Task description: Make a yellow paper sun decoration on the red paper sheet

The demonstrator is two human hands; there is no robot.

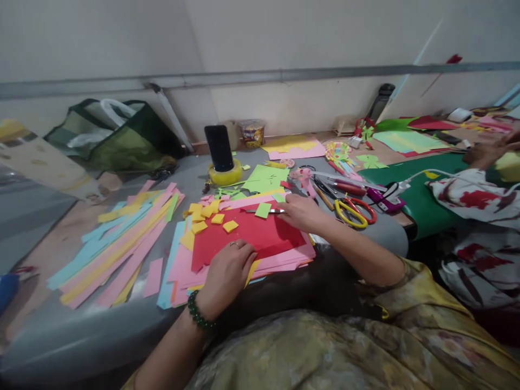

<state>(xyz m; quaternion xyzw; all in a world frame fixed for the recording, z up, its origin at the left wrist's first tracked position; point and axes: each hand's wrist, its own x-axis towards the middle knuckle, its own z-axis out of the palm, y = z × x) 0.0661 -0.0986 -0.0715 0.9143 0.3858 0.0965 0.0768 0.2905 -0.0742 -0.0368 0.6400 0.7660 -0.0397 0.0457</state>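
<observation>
On red sheet [266, 232], left hand [227, 269], near edge

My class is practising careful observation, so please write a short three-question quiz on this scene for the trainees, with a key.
1. True or false: the right hand has nothing in its grip.
2. The bead bracelet is: (a) white (b) green (c) red.
3. Fill in: as pictured, the long paper strips lie to the ____ of the red sheet.

Key: 1. False, it holds a metal tool; 2. b; 3. left.
</observation>
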